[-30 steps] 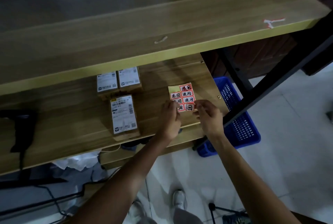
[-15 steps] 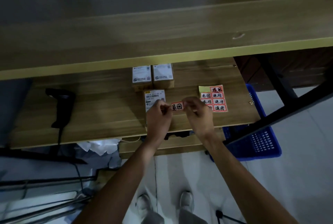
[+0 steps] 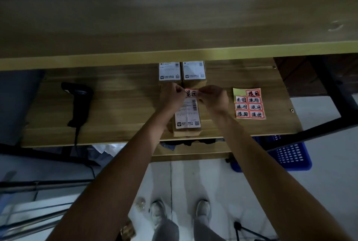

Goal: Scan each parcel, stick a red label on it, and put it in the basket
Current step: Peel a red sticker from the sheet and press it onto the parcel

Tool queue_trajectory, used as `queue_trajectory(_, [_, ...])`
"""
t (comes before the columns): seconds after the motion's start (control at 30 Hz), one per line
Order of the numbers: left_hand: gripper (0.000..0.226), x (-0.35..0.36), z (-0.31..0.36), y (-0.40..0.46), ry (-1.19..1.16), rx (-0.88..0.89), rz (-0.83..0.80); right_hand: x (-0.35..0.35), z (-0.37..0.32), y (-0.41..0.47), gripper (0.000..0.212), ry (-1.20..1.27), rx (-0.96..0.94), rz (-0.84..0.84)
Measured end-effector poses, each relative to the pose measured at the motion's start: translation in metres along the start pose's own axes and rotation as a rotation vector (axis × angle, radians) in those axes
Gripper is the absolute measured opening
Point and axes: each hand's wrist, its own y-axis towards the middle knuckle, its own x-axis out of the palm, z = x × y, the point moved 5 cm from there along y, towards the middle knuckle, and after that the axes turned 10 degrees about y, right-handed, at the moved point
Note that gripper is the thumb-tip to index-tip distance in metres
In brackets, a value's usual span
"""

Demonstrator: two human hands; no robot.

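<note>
A red label (image 3: 191,93) with black characters is stretched between my two hands over the far end of a brown parcel (image 3: 187,119) lying on the wooden shelf (image 3: 120,108). My left hand (image 3: 172,96) pinches the label's left edge and my right hand (image 3: 213,98) pinches its right edge. Whether the label touches the parcel I cannot tell. Two more parcels (image 3: 169,72) (image 3: 193,71) stand side by side at the back. The sheet of red labels (image 3: 249,104) lies to the right. A blue basket (image 3: 290,156) sits on the floor, lower right.
A black handheld scanner (image 3: 78,101) with a cable lies on the shelf's left part. An upper wooden shelf (image 3: 174,27) overhangs the back. A black frame post (image 3: 327,85) runs down at the right. My feet stand on the pale floor below.
Both hands peeled one label off the sheet and carried it left, over the near parcel's far end. The camera view shifted left, bringing the scanner into sight.
</note>
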Motion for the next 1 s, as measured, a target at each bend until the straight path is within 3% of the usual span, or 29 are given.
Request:
queue_trajectory(0.17, [0.032,0.01,0.0,0.014,0.158,0.036,-0.043,0.003,-0.002,0.013,0.008,-0.027,0.05,0.068])
queue_trajectory(0.3, [0.027,0.016,-0.003,0.02,0.326,0.035,0.024,0.01,0.007,0.005,0.014,0.013,0.035,0.216])
queue_trajectory(0.5, [0.026,0.021,-0.005,0.024,0.346,0.036,0.074,0.028,0.011,-0.014,0.009,0.179,-0.014,0.446])
queue_trajectory(0.7, [0.023,0.025,-0.013,0.027,0.357,0.062,0.106,0.034,0.016,-0.018,0.008,0.138,-0.177,0.434])
queue_trajectory(1.0, [0.019,0.025,-0.004,0.023,0.536,0.098,0.195,0.033,0.024,-0.017,0.01,0.151,-0.208,0.454])
